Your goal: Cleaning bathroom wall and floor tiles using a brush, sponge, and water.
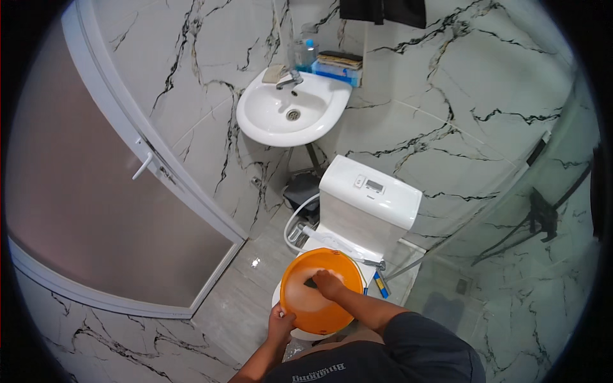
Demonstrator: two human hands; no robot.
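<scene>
An orange bucket (347, 263) with whitish, foamy-looking water in it rests on the toilet, in front of the white toilet tank (350, 220). My left hand (281, 323) grips the near left side of its rim, thumb on the rim. Down inside the bucket, my right hand (327, 285) is closed round a small dark thing (311, 282). It may be a scrubbing pad or a cloth; most of it is hidden by the fingers and the water.
A white washbasin (255, 126) hangs in the corner, holding a blue-capped bottle (310, 51) and a blue box (341, 75). Below is a dark bin (300, 190). A blue-and-yellow brush-like item (382, 285) lies right of the bucket. A frosted door (115, 191) is left, glass (511, 255) right.
</scene>
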